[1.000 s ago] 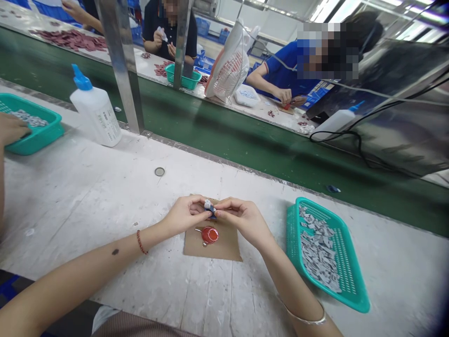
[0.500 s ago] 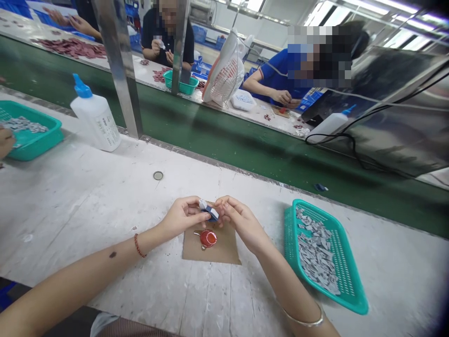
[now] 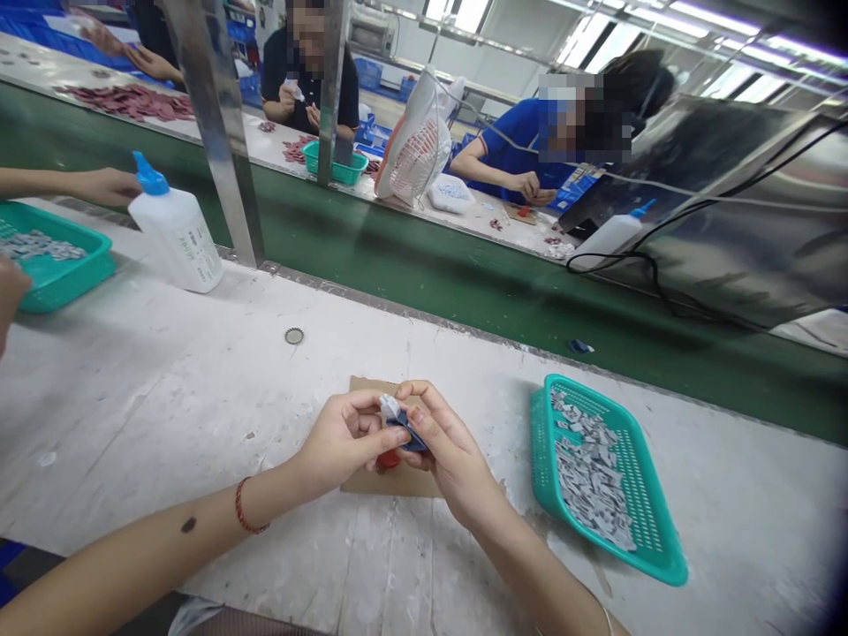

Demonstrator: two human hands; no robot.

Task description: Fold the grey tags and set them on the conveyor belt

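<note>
Between my two hands is a small dark blue and white piece (image 3: 412, 431); its white end (image 3: 389, 406) points up and away. My left hand (image 3: 341, 442) pinches it from the left with thumb and fingers. From the right, my right hand (image 3: 457, 450) presses its thumb and fingers onto the blue part. Just below them, a red glossy holder (image 3: 389, 460) rests on a brown cardboard square (image 3: 371, 481), mostly hidden by my fingers.
A green basket (image 3: 653, 495) of small grey-white pieces stands at right. At left are a white squeeze bottle (image 3: 176, 238), a co-worker's hand (image 3: 109, 186) beside it, and another green basket (image 3: 79, 287). A bottle cap (image 3: 294, 336) lies mid-table. Beyond the green belt (image 3: 371, 247), people work.
My hands have moved closer together and toward me, now covering much of the red holder. My right hand has closed onto the piece. A co-worker's arm has reached in toward the squeeze bottle.
</note>
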